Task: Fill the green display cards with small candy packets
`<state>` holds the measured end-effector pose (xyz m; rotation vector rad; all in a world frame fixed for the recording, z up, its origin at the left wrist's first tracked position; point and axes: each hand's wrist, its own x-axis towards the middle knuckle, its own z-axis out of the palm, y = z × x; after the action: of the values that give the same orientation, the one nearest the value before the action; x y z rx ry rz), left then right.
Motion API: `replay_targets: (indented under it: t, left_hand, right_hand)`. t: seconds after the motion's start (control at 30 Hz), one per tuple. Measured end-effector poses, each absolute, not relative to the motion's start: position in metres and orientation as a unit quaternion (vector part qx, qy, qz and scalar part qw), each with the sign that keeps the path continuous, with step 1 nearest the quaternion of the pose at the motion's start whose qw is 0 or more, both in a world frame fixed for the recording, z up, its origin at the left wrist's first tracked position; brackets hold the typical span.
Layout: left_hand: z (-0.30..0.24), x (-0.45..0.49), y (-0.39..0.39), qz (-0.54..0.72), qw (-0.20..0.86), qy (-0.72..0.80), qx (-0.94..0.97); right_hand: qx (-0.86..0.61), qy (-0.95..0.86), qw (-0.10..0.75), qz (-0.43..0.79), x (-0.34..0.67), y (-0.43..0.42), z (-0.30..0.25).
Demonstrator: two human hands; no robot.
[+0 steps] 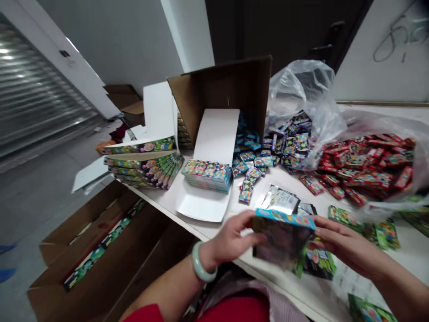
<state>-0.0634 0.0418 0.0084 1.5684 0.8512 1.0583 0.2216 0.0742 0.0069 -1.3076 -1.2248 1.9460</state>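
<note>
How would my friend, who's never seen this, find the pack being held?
Start at the big cardboard box on the white table. Come nearer, to the left hand and right hand. Between them is the dark-faced pack with a bright blue top edge; unlike its neighbours, it's being held.

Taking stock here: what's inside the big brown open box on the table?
The box shows blue packets at lower right; a white flap in front hides whatever lies behind it.

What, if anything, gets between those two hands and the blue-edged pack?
Nothing visible does: the left hand and the right hand touch the blue-edged pack directly, at opposite ends.
</note>
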Motion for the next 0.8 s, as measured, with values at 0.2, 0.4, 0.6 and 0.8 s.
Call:
replay_targets:
  t: [0.2,0.4,0.6,0.8]
  left_hand:
    - [0.054,-0.163,0.118,0.509,0.010,0.495,0.704]
    - [0.005,-0.201,0.172,0.319,-0.034,0.549,0.772]
    - [-0.019,-0.157,0.152,0.327,-0.068,0.573,0.749]
    - [-0.053,-0.024,0.108,0.120,0.192,0.493,0.840]
  right_hand:
    - [-0.565,-0.549,0.277,0.550,0.223,0.072,-0.014]
    - [-0.609,-0.621,0.227,0.438,0.231,0.060,-0.052]
    - [-0.637,-0.710,0.174,0.244,0.252,0.065,-0.055]
    - [-0.594,-0.769,0.133,0.195,0.212,0.124,-0.059]
